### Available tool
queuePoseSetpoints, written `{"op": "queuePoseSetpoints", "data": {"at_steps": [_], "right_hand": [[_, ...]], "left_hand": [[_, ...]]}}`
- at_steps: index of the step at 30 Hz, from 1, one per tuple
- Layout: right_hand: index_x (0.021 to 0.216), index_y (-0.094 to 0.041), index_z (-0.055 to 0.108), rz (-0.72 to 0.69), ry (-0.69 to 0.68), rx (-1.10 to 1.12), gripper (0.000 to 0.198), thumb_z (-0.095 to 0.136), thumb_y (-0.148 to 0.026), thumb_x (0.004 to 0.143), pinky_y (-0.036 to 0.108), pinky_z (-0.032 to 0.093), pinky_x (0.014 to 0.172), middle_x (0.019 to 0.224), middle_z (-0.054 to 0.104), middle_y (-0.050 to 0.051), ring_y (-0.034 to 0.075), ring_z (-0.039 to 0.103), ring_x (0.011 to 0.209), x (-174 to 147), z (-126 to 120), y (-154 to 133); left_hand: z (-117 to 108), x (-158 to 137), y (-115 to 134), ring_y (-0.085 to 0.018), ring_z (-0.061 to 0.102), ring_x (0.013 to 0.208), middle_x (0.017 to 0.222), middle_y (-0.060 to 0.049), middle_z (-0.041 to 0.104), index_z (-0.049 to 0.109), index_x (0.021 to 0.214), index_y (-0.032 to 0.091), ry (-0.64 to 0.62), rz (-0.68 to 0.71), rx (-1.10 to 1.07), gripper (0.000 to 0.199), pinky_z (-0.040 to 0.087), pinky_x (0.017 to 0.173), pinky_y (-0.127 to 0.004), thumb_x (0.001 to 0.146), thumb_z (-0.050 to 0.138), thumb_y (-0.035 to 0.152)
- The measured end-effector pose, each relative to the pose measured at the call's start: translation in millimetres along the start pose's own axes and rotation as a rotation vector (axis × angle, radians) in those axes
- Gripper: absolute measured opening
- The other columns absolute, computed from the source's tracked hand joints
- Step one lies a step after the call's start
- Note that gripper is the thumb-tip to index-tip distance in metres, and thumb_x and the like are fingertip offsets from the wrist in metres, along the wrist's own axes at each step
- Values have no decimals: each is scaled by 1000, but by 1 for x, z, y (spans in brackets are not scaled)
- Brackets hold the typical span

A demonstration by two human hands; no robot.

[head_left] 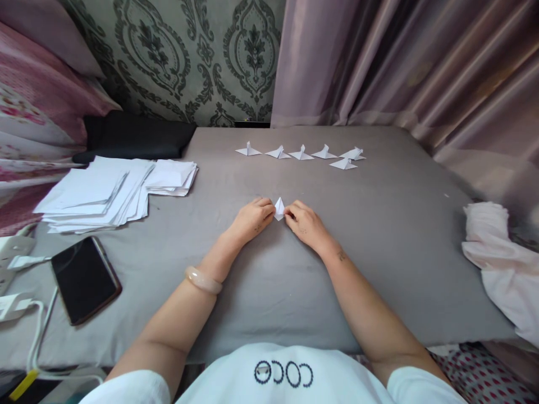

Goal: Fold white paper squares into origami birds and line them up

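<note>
Between my two hands stands a small piece of folded white paper (279, 209), kite-shaped with its point turned away from me. My left hand (255, 217) pinches its left edge, fingers closed. On the opposite edge, the fingertips of my right hand (305, 222) are closed in the same kind of pinch. Farther back on the grey cloth-covered table (391, 235), several finished-looking folded paper cranes (302, 152) sit in a row, with one paper crane (343, 164) set nearer to me at the right end.
Stacks of white paper sheets (96, 193) and smaller paper squares (170, 177) lie at the left, before a folded black cloth (138, 134). A phone (86, 279) with a charging cable rests near a power strip (14, 255). Pale fabric (490, 247) is bunched at the right edge.
</note>
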State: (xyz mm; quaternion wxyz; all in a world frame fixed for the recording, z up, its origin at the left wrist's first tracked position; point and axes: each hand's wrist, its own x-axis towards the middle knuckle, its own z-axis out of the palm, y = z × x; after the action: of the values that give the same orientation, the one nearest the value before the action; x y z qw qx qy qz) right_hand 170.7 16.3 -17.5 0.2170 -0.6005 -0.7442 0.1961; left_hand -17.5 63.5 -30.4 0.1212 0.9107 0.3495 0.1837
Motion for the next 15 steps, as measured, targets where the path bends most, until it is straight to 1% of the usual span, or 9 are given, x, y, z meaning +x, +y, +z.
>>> {"op": "queuePoseSetpoints", "data": {"at_steps": [5,8,11,15], "right_hand": [[98,-22,64,-37,-25,-33,20,45,-20,92,27,42,77,101,60,7,17,60,85,-1,0,0],[100,-21,64,-54,-35,-61,22,43,-20,93,28,42,76,103,60,8,18,60,86,-2,0,1],[103,-20,64,-63,-41,-100,25,41,-19,94,28,42,75,105,61,8,18,61,85,-5,0,0],[103,-19,65,-71,-56,-142,28,39,-15,92,28,41,74,107,61,8,17,61,85,-12,-6,-5]], "left_hand": [[-8,-1,5,-19,56,87,90,-9,61,64,89,17,-60,21,30,28,42,74,-27,96,38,23],[-11,-2,8,-19,55,84,89,-9,61,65,88,16,-82,9,37,28,42,73,-28,96,38,21],[-13,-3,10,-19,55,83,88,-9,61,66,89,16,-78,-1,7,27,43,73,-28,94,38,17],[-17,-7,11,-19,56,89,93,-9,62,67,96,17,-87,20,8,30,46,76,-28,88,39,10]]}}
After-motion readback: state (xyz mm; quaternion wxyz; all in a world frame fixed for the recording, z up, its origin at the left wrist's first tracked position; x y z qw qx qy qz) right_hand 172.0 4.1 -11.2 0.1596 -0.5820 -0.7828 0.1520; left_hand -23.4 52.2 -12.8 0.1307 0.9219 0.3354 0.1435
